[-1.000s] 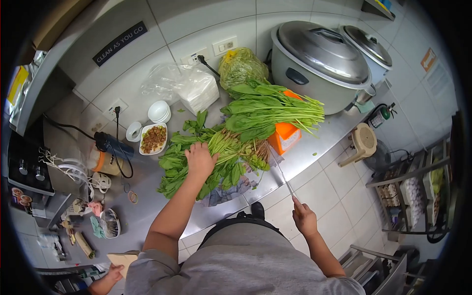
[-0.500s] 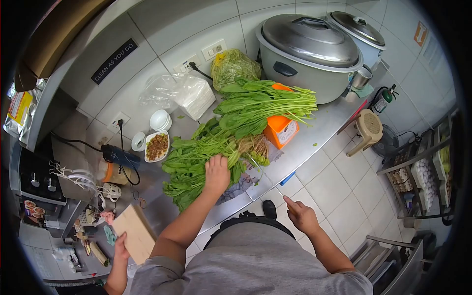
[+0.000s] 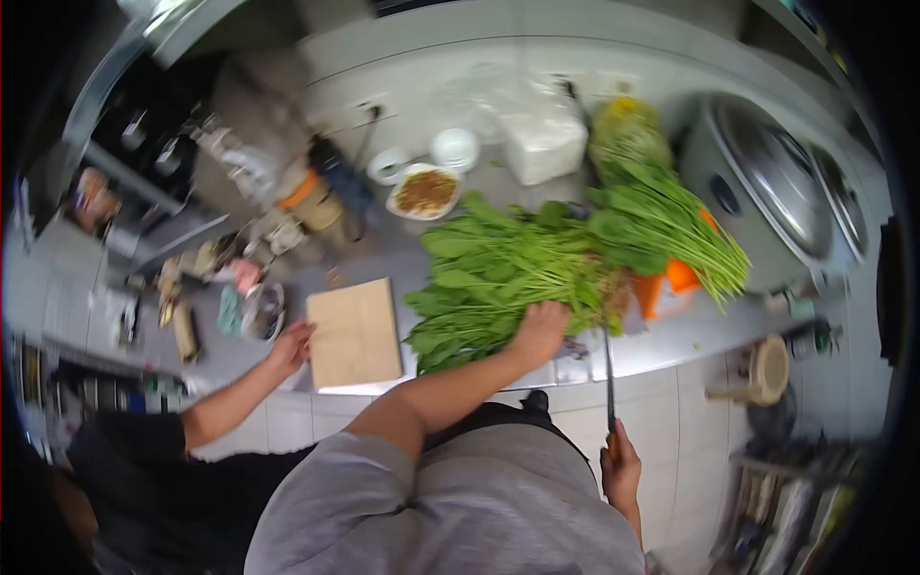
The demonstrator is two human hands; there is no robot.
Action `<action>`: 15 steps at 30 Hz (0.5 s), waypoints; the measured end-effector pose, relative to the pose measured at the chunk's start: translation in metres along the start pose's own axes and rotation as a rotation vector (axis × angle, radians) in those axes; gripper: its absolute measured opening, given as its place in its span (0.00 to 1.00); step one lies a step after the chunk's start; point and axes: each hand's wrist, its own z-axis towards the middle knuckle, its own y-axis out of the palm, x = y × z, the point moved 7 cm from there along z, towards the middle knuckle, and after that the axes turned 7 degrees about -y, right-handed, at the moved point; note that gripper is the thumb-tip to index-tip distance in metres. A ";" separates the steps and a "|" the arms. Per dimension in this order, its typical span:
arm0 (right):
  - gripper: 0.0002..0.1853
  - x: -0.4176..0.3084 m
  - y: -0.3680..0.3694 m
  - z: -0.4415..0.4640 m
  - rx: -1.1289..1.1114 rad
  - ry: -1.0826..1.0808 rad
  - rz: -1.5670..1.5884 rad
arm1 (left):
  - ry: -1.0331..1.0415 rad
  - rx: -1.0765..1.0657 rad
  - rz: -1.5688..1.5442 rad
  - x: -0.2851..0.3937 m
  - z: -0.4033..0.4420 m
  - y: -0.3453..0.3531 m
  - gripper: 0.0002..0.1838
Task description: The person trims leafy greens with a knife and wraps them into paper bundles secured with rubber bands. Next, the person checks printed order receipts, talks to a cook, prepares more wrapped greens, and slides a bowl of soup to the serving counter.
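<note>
My left hand (image 3: 542, 332) rests on the stems of a large pile of leafy greens (image 3: 494, 273), its fingers partly hidden and blurred among them. My right hand (image 3: 621, 462) is closed round the handle of a long knife (image 3: 609, 379), whose blade points away from me towards the root ends of the pile. A second bunch of greens (image 3: 661, 225) lies across an orange scale (image 3: 651, 296) to the right of the pile. Some paper shows under the stems.
At the left, a co-worker's hand (image 3: 290, 347) holds a wooden board (image 3: 355, 333) at the counter edge. Behind stand a dish of chopped food (image 3: 425, 193), white bowls (image 3: 454, 149), a wrapped white stack (image 3: 543, 144) and a big lidded pot (image 3: 757, 192). A stool (image 3: 768, 371) is at right.
The view has swung left. The co-worker has brought the wooden board over the counter beside the greens. My left hand has shifted along the pile towards the stems; the knife now points more straight ahead.
</note>
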 end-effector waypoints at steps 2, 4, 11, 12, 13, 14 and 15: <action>0.32 -0.004 0.005 0.001 -0.052 -0.001 0.012 | -0.045 0.052 0.021 -0.001 0.001 -0.008 0.17; 0.32 -0.004 0.003 0.001 -0.051 0.041 0.009 | -0.049 0.064 0.020 0.003 0.001 -0.019 0.13; 0.32 -0.027 -0.014 0.015 -0.090 -0.085 -0.107 | -0.129 -0.097 -0.050 -0.001 0.005 0.003 0.11; 0.33 -0.028 -0.014 0.015 -0.105 -0.062 -0.125 | -0.140 -0.131 -0.019 0.000 0.009 0.004 0.10; 0.34 -0.025 -0.013 0.014 -0.112 -0.054 -0.126 | -0.160 -0.161 0.018 0.000 0.012 0.007 0.09; 0.34 -0.025 -0.013 0.012 -0.124 -0.027 -0.135 | -0.139 -0.160 0.002 0.003 0.015 0.009 0.09; 0.34 -0.027 -0.014 0.011 -0.131 -0.023 -0.136 | -0.161 -0.143 0.045 0.002 0.017 0.010 0.09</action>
